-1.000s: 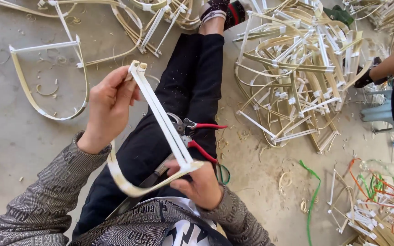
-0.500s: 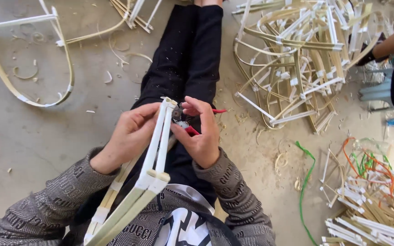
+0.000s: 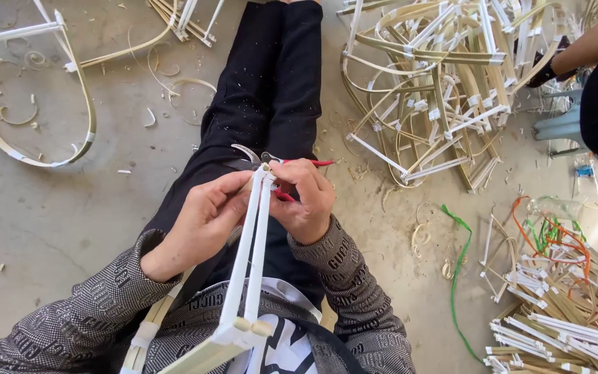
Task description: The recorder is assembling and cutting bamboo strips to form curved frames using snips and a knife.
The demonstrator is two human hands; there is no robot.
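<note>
Moved: frame (image 3: 254,256) barely shifted since a moment ago, still upright over lap
Left hand (image 3: 198,221): fingers pinching frame's far end
Right hand (image 3: 306,197): curled round red-handled pliers (image 3: 282,163) at that tip
Far right: frame pile (image 3: 444,83)

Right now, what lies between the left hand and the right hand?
In the head view, the two white strips of the frame rise between the left hand and the right hand; both hands pinch their top end.
</note>
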